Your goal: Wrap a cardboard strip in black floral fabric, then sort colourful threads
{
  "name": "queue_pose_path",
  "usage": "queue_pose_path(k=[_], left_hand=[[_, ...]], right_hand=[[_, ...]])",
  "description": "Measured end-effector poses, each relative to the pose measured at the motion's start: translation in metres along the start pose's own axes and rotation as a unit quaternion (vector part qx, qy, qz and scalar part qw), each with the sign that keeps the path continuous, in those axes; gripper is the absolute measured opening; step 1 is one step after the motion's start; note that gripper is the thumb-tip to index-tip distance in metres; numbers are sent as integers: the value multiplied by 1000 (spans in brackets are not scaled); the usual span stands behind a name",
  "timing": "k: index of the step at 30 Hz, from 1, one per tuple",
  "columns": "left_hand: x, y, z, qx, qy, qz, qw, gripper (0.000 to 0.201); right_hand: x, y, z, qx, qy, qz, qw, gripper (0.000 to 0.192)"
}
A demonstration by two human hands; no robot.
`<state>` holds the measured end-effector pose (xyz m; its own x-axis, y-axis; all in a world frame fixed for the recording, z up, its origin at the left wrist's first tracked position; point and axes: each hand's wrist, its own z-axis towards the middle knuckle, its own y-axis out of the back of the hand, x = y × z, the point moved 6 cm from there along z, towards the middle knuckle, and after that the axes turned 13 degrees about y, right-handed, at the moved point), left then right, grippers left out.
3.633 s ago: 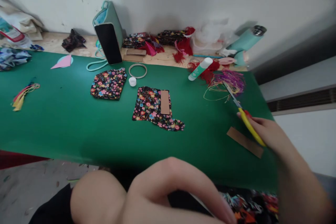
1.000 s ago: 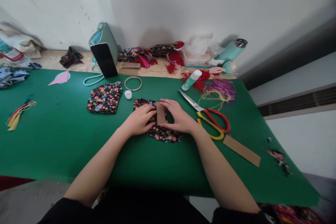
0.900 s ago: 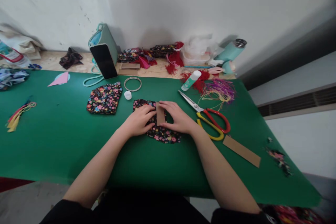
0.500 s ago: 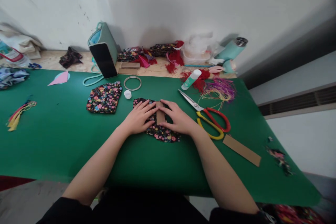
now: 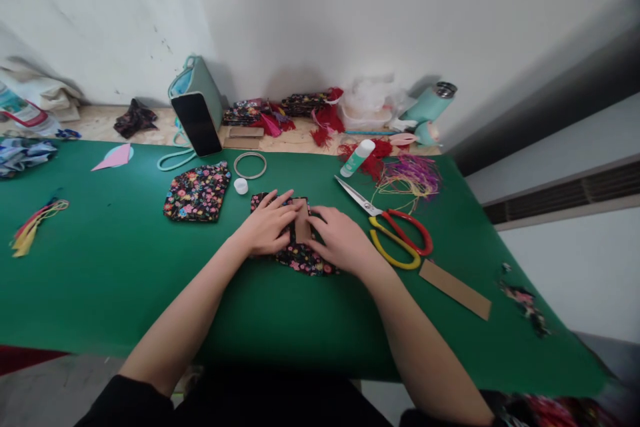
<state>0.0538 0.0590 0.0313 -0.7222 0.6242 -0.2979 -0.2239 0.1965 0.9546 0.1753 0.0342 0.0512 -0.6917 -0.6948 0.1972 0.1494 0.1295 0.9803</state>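
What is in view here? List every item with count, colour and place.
cardboard strip: 1, brown, under both hands
floral fabric: 1, black multicolour, beneath strip
second fabric: 1, same print, left of it
scissors: 1, red-yellow, right of hands
loose cardboard: 1, brown, right
glue stick: 1, green-white, behind scissors
ring: 1, pale, rear centre
cap: 1, white, near ring
phone: 1, black, propped rear
mat: 1, green
left hand: on fabric
right hand: on strip
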Motion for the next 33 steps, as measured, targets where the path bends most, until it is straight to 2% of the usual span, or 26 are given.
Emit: queue_pose_path(k=[1,3,7,11,16,20,23,27,30,33], left_hand=[[-1,0,2,3,-2,-3,1000,44],[-2,0,6,5,-7,-8,1000,50],[0,-5,8,7,-8,-6,1000,56],[1,-8,10,36,-27,2,999,56],[-2,-3,11,15,-36,36,999,54],[-6,-1,9,-28,-26,72,997,49],[-7,0,5,-44,-13,98,994,47],[-8,3,-1,-62,24,118,991,48],[-18,2,-8,-77,57,132,987,52],[-30,-3,-15,-95,133,125,979,43]], right_hand=[[9,3,0,17,3,-19,1000,23],[31,7,0,33,25,-32,999,18],[70,3,2,42,94,-18,995,22],[85,-8,1,54,127,-11,990,32],[83,-8,-1,54,92,-18,994,50],[75,-6,-10,50,44,-18,998,47],[63,-4,-21,23,17,-32,999,49],[48,1,-36,-19,-1,-102,995,57],[37,9,-42,-42,-26,-126,991,58],[28,18,-42,-50,-43,-119,991,58]])
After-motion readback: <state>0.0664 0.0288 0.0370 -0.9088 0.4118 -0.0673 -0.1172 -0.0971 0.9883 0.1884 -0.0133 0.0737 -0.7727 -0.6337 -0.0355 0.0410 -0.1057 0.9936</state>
